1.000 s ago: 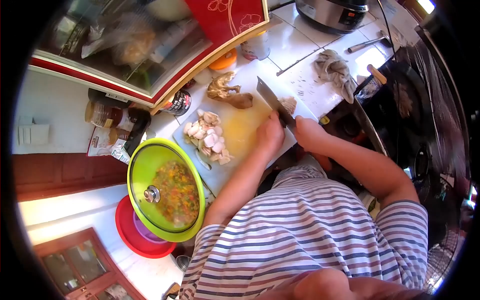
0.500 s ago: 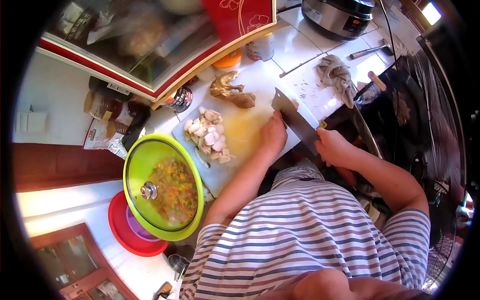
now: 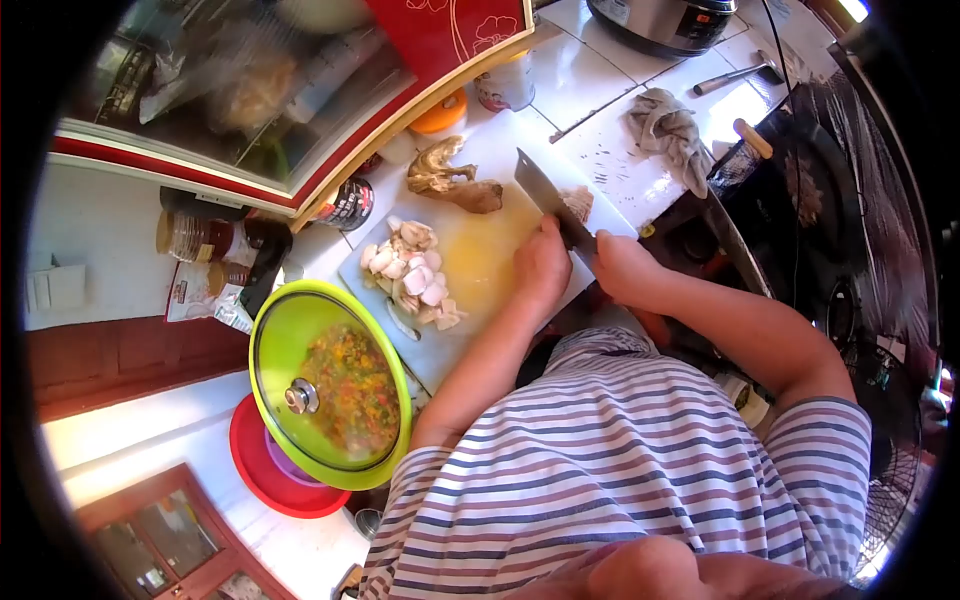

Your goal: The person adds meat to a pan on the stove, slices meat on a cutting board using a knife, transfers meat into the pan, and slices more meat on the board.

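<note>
My right hand (image 3: 622, 268) is closed round the handle of a cleaver (image 3: 548, 192), its broad blade standing over the right part of the white cutting board (image 3: 505, 140). Close against the near side of the blade, my left hand (image 3: 543, 265) is curled with its fingertips down; whatever lies under them is hidden. Beyond the blade is a small pile of sliced meat (image 3: 577, 203). A brown piece of cooked meat (image 3: 450, 178) lies at the board's far side. Pale cut chunks (image 3: 408, 268) are heaped on the left part of the board.
A green basin (image 3: 405, 440) under a glass lid (image 3: 350, 390) stands at the left, with a red basin (image 3: 265, 490) beside it. A crumpled cloth (image 3: 668, 135) lies right of the board. A rice cooker (image 3: 665, 25) and a red-framed cabinet (image 3: 440, 60) stand behind.
The cleaver and my right hand have shifted left, closer to my left hand. Sliced meat beyond the blade now shows more clearly. The whole view has moved slightly.
</note>
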Action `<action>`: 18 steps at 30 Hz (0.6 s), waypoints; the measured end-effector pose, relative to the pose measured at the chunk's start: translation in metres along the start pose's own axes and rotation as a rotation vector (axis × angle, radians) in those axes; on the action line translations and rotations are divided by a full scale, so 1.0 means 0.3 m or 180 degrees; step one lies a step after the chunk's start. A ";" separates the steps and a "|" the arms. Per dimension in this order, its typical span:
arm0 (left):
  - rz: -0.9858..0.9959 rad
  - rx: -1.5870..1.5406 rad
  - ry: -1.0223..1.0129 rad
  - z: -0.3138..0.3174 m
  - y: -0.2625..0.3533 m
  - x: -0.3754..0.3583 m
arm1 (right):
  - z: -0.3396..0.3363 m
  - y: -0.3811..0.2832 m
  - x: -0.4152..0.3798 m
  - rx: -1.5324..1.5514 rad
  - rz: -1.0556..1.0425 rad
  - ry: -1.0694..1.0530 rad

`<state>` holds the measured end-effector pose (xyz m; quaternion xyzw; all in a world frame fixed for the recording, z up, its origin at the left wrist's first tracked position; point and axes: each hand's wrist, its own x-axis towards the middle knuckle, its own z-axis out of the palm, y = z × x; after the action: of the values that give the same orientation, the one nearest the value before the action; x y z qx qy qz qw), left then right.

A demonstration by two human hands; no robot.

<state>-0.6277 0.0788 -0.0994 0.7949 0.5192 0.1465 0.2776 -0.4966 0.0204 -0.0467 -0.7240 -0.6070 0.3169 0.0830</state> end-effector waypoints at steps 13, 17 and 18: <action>-0.0065 -0.0196 0.0166 -0.010 0.021 -0.019 | -0.148 -0.030 -0.097 0.0419 -0.0061 -0.0272; -0.0043 -0.0226 0.0161 0.014 0.009 -0.013 | -0.163 -0.019 -0.174 0.0158 -0.0166 -0.0422; -0.0036 -0.0109 0.0240 0.015 0.011 -0.017 | -0.172 -0.033 -0.186 0.0341 0.0051 -0.0559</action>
<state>-0.6251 0.0720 -0.1007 0.7811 0.5311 0.1836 0.2722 -0.4796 -0.0154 0.0188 -0.6928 -0.5884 0.4118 0.0656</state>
